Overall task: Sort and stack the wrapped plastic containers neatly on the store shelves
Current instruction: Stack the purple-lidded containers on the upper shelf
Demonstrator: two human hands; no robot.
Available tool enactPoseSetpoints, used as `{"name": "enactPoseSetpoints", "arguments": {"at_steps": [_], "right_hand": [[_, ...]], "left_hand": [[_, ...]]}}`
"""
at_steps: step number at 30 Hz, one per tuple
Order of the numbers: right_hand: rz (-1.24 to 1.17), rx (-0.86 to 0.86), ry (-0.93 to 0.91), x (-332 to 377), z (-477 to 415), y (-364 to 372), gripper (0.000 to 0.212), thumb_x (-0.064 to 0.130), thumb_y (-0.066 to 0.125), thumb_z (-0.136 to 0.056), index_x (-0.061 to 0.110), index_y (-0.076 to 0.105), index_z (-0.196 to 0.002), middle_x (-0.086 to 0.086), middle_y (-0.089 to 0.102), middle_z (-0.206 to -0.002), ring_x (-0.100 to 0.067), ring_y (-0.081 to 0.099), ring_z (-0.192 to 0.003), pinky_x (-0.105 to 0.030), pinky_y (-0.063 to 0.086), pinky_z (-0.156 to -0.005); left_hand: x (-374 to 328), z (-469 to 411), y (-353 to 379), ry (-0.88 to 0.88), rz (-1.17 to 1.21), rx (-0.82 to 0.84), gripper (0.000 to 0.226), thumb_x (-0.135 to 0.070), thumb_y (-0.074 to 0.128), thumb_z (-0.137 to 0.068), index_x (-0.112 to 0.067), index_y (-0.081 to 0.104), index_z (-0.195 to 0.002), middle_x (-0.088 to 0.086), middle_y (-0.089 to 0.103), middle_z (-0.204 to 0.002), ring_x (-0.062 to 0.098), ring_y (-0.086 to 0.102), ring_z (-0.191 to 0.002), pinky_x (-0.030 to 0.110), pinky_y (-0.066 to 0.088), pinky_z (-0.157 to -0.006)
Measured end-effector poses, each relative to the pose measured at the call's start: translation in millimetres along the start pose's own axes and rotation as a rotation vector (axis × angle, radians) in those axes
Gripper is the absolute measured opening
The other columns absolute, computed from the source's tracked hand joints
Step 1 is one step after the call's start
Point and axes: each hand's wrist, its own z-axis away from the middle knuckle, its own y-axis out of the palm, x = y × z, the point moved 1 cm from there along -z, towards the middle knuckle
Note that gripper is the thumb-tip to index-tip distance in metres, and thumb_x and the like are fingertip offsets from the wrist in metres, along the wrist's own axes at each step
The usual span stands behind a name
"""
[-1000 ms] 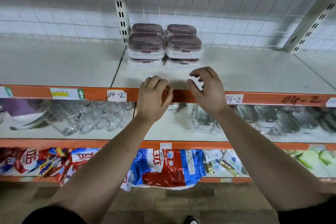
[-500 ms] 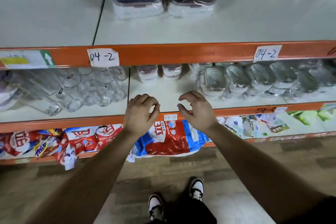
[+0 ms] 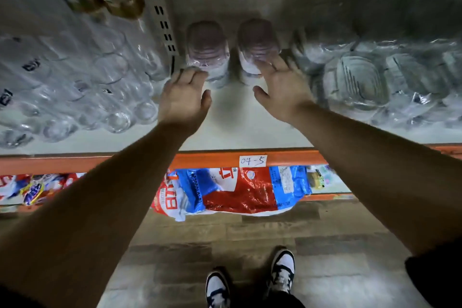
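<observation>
The two wrapped container packs, the left pack (image 3: 207,50) and the right pack (image 3: 256,42), sit side by side with a gap between them, deep on the middle shelf (image 3: 232,130); my left hand (image 3: 183,100) and right hand (image 3: 282,87) reach in with fingers spread and loose, holding nothing, each at the front of its own pack. I judge the risk lies in the neighbours: loose glasses (image 3: 100,77) crowd just beside the left pack and wrapped glass dishes (image 3: 357,82) sit near the right one; a wide pull or slipping film could knock them. Blur hides whether my fingertips touch the wrap; how many containers each pack holds I cannot tell; the shelf's back lies in shadow.
</observation>
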Motion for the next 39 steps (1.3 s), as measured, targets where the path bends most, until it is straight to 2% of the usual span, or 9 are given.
{"name": "enactPoseSetpoints", "arguments": {"at_steps": [3,5,9,12,17,23,28,32,39], "right_hand": [[0.049,0.095,0.081,1,-29,10,0.067,0.040,0.047,-0.098,0.020,0.019,-0.156,-0.004,0.017,-0.162,-0.039,0.014,-0.147,-0.050,0.036,-0.111],[0.050,0.109,0.124,2,-41,14,0.069,0.043,0.046,-0.098,0.020,0.017,-0.156,-0.005,0.017,-0.161,-0.041,0.014,-0.146,-0.052,0.036,-0.110],[0.086,0.013,0.176,3,-48,13,0.062,0.047,0.052,-0.095,0.016,0.032,-0.146,-0.017,0.027,-0.150,-0.043,0.032,-0.132,-0.047,0.043,-0.097],[0.006,-0.031,0.209,1,-50,11,0.055,0.042,0.052,-0.097,0.015,0.036,-0.142,-0.022,0.027,-0.148,-0.043,0.037,-0.128,-0.043,0.044,-0.094],[-0.014,-0.071,0.229,3,-47,11,0.048,0.034,0.049,-0.099,0.012,0.038,-0.140,-0.022,0.029,-0.147,-0.044,0.039,-0.124,-0.040,0.035,-0.101],[-0.147,-0.144,0.274,-5,-10,9,0.050,0.037,0.055,-0.094,0.015,0.047,-0.137,-0.013,0.034,-0.143,-0.040,0.039,-0.124,-0.038,0.036,-0.099],[-0.223,-0.152,0.290,5,49,-6,0.047,0.040,0.055,-0.090,0.019,0.058,-0.133,-0.012,0.043,-0.138,-0.042,0.048,-0.116,-0.039,0.035,-0.098],[-0.306,-0.242,0.306,22,105,-27,0.052,0.039,0.056,-0.081,0.015,0.064,-0.127,-0.018,0.053,-0.125,-0.042,0.051,-0.108,-0.042,0.039,-0.098],[-0.326,-0.283,0.313,45,173,-76,0.053,0.047,0.049,-0.080,0.014,0.065,-0.118,-0.015,0.056,-0.120,-0.037,0.055,-0.105,-0.042,0.039,-0.093]], "left_hand": [[5,-27,12,-0.067,-0.031,0.071,0.057,-0.030,0.040,-0.101,-0.016,0.027,-0.155,0.007,0.026,-0.161,0.035,0.027,-0.145,0.045,0.026,-0.116],[4,-40,16,-0.101,-0.031,0.131,0.059,-0.036,0.036,-0.104,-0.021,0.017,-0.158,0.003,0.015,-0.165,0.035,0.022,-0.147,0.045,0.023,-0.118],[-10,-52,8,-0.169,-0.004,0.051,0.059,-0.047,0.055,-0.096,-0.014,0.041,-0.142,0.014,0.034,-0.150,0.040,0.052,-0.120,0.044,0.044,-0.096],[-21,-64,6,-0.280,0.009,0.020,0.065,-0.056,0.063,-0.088,-0.013,0.047,-0.134,0.017,0.037,-0.144,0.040,0.056,-0.114,0.044,0.046,-0.091],[-28,-77,4,-0.367,-0.011,-0.004,0.060,-0.054,0.064,-0.088,-0.011,0.054,-0.129,0.018,0.038,-0.142,0.041,0.056,-0.113,0.044,0.046,-0.095],[-24,-26,-7,-0.306,0.149,-0.078,0.048,-0.045,0.071,-0.083,-0.008,0.059,-0.111,0.015,0.042,-0.138,0.036,0.058,-0.104,0.037,0.047,-0.088],[-28,31,-28,-0.204,0.276,-0.122,0.039,-0.044,0.070,-0.075,-0.010,0.058,-0.091,0.015,0.052,-0.115,0.034,0.059,-0.086,0.036,0.049,-0.078],[-37,71,-55,-0.170,0.304,-0.106,0.040,-0.048,0.064,-0.073,-0.012,0.058,-0.089,0.011,0.052,-0.110,0.032,0.059,-0.086,0.033,0.046,-0.076],[-65,121,-118,-0.048,0.334,-0.154,0.044,-0.048,0.060,-0.077,-0.007,0.059,-0.093,0.010,0.053,-0.109,0.028,0.059,-0.089,0.035,0.050,-0.076]]}}
